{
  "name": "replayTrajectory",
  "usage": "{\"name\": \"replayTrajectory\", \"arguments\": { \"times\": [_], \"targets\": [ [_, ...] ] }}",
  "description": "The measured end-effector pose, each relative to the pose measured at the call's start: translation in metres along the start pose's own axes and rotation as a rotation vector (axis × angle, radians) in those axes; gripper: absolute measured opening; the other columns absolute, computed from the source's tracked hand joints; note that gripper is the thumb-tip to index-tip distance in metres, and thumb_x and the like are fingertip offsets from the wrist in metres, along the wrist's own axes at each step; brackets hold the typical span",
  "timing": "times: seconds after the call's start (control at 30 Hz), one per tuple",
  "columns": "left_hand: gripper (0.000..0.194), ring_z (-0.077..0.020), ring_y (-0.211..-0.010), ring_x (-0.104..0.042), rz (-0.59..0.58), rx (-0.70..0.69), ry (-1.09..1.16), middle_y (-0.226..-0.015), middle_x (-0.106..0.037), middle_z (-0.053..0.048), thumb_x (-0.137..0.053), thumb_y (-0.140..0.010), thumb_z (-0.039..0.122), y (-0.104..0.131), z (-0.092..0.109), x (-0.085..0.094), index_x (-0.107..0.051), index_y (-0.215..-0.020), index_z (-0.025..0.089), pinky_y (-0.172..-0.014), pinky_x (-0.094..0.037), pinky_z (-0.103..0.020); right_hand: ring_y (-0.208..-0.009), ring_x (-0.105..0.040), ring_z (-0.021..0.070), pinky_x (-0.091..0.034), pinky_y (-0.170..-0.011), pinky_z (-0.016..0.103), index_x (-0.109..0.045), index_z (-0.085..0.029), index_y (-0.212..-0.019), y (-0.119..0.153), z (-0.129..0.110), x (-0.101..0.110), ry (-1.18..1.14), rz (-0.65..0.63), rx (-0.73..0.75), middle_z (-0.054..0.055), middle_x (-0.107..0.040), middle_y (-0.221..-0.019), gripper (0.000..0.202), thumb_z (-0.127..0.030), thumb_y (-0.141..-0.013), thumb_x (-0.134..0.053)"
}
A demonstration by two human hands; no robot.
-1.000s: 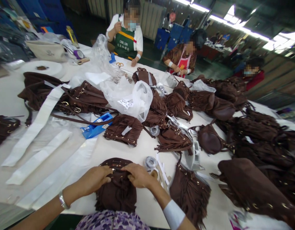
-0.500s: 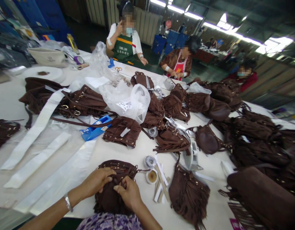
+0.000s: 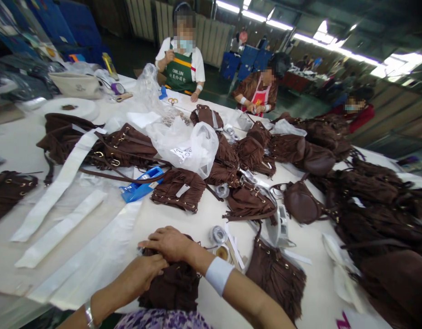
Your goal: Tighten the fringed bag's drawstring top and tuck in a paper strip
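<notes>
A dark brown fringed handbag (image 3: 173, 285) lies right in front of me at the table's near edge. My left hand (image 3: 145, 273), with a silver bracelet on its wrist, grips the bag's left side, fingers curled onto the brown material. Across the bag's top reaches my right hand (image 3: 171, 244), a white band on its forearm. Its fingers bend over the upper left corner, beside my left hand. A small greyish bit shows at those fingertips, too small to name. Both hands hide much of the bag's upper edge.
A clear tape roll (image 3: 218, 235), paper strips (image 3: 234, 251) and another fringed bag (image 3: 277, 278) lie to the right. Beyond stand a blue tape dispenser (image 3: 142, 183), a plastic bag (image 3: 183, 146) and many brown bags (image 3: 371, 210). White strips (image 3: 62, 228) lie left. Co-workers stand across the table.
My right hand has moved from the bag's right front to its upper left corner. My left hand sits a little lower. Across the table, the co-worker in the green apron has lowered a hand.
</notes>
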State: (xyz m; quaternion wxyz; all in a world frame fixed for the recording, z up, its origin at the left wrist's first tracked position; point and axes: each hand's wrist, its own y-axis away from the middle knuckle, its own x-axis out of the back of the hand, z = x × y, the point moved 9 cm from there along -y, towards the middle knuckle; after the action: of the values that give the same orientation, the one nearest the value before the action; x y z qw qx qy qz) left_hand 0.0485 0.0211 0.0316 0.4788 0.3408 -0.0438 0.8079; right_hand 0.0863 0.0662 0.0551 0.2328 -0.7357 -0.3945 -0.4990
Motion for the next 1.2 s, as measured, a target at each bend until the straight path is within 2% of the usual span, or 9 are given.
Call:
{"name": "replayTrajectory", "arguments": {
  "times": [0.13,0.3,0.53,0.67,0.77,0.87,0.93,1.07,1.2],
  "targets": [
    [0.030,-0.0223,-0.096,-0.068,-0.012,0.036,0.065,-0.104,-0.074,-0.006,-0.042,-0.092,0.034,0.005,-0.006,0.002,-0.069,-0.102,0.027,-0.089,-0.054,-0.031,-0.091,-0.059,0.0218,-0.048,-0.077,0.034,-0.056,-0.025,-0.119,-0.030,0.001,-0.021,0.089,-0.102,0.112,0.003,-0.069,-0.100,0.027,-0.034,-0.094,-0.050],
    [0.037,-0.0202,-0.087,-0.065,-0.008,0.067,0.169,-0.091,-0.072,-0.004,-0.039,-0.095,0.047,0.000,-0.007,0.005,-0.066,-0.088,0.023,-0.084,-0.050,-0.031,-0.090,-0.062,0.0221,-0.048,-0.068,0.032,-0.054,-0.025,-0.121,-0.037,0.004,-0.036,0.169,-0.149,0.168,0.004,-0.068,-0.096,0.026,-0.026,-0.097,-0.044],
    [0.045,-0.0177,-0.076,-0.062,0.018,0.087,0.267,-0.075,-0.067,-0.002,-0.038,-0.095,0.053,-0.017,-0.014,0.009,-0.061,-0.075,0.020,-0.077,-0.044,-0.030,-0.096,-0.066,0.0230,-0.053,-0.070,0.033,-0.057,-0.026,-0.118,-0.051,0.038,-0.069,0.046,-0.266,-0.025,0.006,-0.069,-0.106,0.026,-0.027,-0.098,-0.041],
    [0.044,-0.0152,-0.049,-0.056,0.011,0.193,0.363,-0.045,-0.052,0.005,-0.038,-0.094,0.054,-0.027,-0.027,0.000,-0.053,-0.070,0.021,-0.064,-0.043,-0.029,-0.091,-0.067,0.0213,-0.054,-0.068,0.030,-0.064,-0.023,-0.105,-0.053,0.059,-0.074,-0.010,-0.308,-0.139,0.006,-0.071,-0.102,0.020,-0.028,-0.095,-0.048],
    [0.041,-0.0119,-0.037,-0.049,-0.024,0.240,0.435,-0.048,-0.049,0.008,-0.039,-0.093,0.054,-0.032,-0.030,-0.002,-0.050,-0.073,0.021,-0.049,-0.036,-0.026,-0.093,-0.067,0.0218,-0.055,-0.074,0.032,-0.062,-0.019,-0.115,-0.026,0.070,-0.056,0.009,-0.255,-0.288,0.010,-0.070,-0.105,0.026,-0.024,-0.094,-0.048],
    [0.037,-0.0102,-0.039,-0.050,-0.027,0.238,0.389,-0.062,-0.055,0.006,-0.040,-0.093,0.051,-0.034,-0.029,0.010,-0.051,-0.074,0.021,-0.046,-0.034,-0.025,-0.107,-0.061,0.0239,-0.053,-0.089,0.036,-0.044,-0.019,-0.139,0.028,0.072,-0.012,-0.034,0.052,-0.516,0.013,-0.065,-0.117,0.046,-0.023,-0.093,-0.049],
    [0.036,-0.0107,-0.042,-0.052,-0.041,0.209,0.328,-0.063,-0.057,0.005,-0.040,-0.093,0.048,-0.035,-0.026,0.019,-0.052,-0.075,0.021,-0.050,-0.038,-0.024,-0.110,-0.060,0.0215,-0.049,-0.096,0.035,-0.049,-0.025,-0.135,0.065,0.062,0.005,-0.170,0.192,-0.579,0.007,-0.067,-0.118,0.043,-0.020,-0.093,-0.046],
    [0.039,-0.0124,-0.059,-0.060,-0.148,0.066,0.223,-0.078,-0.063,0.001,-0.040,-0.093,0.049,-0.038,-0.013,0.029,-0.058,-0.074,0.020,-0.063,-0.045,-0.024,-0.110,-0.063,0.0182,-0.048,-0.097,0.031,-0.061,-0.029,-0.123,0.101,0.036,-0.007,-0.415,0.072,-0.534,0.001,-0.071,-0.121,0.033,-0.032,-0.098,-0.040],
    [0.044,-0.0121,-0.045,-0.052,-0.358,0.207,0.255,-0.057,-0.053,0.004,-0.034,-0.092,0.055,-0.036,-0.024,0.030,-0.059,-0.080,0.020,-0.049,-0.039,-0.023,-0.102,-0.065,0.0184,-0.047,-0.090,0.029,-0.067,-0.028,-0.113,0.105,0.015,-0.003,-0.427,0.029,-0.419,0.002,-0.074,-0.109,0.035,-0.047,-0.097,-0.042]
  ]
}}
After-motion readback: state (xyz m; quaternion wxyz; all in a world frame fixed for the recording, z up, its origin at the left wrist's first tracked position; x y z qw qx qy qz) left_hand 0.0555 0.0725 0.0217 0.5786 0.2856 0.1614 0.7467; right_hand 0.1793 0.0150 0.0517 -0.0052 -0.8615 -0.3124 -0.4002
